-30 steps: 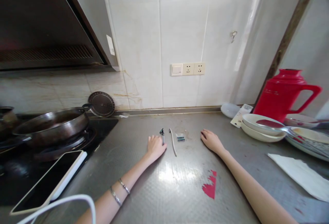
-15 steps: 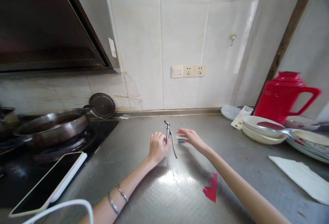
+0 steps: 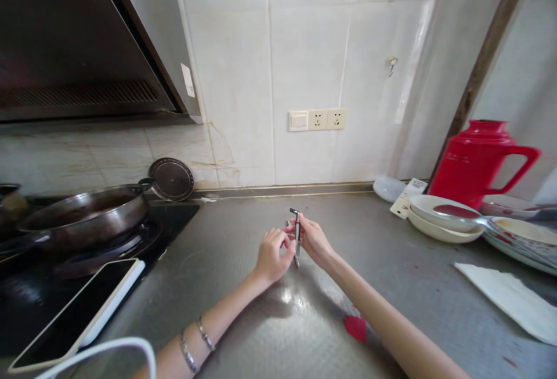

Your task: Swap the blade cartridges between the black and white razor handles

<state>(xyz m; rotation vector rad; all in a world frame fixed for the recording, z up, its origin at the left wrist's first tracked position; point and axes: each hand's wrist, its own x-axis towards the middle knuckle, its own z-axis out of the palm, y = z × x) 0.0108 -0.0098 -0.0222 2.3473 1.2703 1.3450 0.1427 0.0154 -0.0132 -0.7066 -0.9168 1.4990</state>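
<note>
Head view: we hold the slim, angle-headed metal tool (image 3: 297,233) upright above the worktop (image 3: 230,234), between our hands. Our left hand (image 3: 272,256) pinches its lower shaft; our right hand (image 3: 317,242) curls fingers near its upper shaft, their exact grip unclear.

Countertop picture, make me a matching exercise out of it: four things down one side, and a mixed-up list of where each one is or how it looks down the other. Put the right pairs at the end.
Things
1. Flask
2. Pan
3. Phone
4. Metal tool

Places and looks
A. Flat, with a dark screen
B. Upright, between the left hand and the right hand
C. Red, behind the stacked bowls
D. Round, on the stove

Right pairs: 1-C, 2-D, 3-A, 4-B
</note>
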